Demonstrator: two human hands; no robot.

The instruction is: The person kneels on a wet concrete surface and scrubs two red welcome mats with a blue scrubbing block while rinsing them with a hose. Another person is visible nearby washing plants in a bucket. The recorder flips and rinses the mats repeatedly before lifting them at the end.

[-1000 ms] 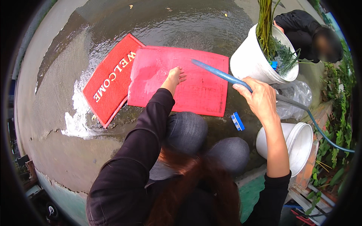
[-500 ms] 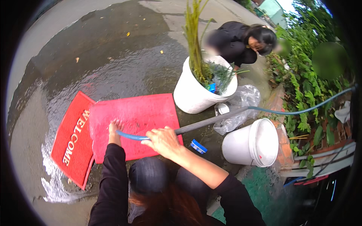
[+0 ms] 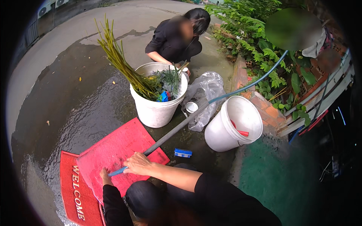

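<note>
Right hand (image 3: pixel 137 164) clamped on hose (image 3: pixel 181 126) — tip over pink mat (image 3: pixel 120 146)
Left hand (image 3: pixel 105 177) beside tip, at pink mat's near-left edge, fingers can't tell — low, steady aim should suit

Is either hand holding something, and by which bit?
The right hand grips the hose near its blue end; whether the left hand touches it, I can't tell.

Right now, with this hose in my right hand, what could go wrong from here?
The wet concrete may be slippery underfoot. The blue hose in your right hand crosses the clear plastic bag in this view, so a tug might snag it. The blue scrub brush lies loose on that concrete, where a foot could land on it.
</note>
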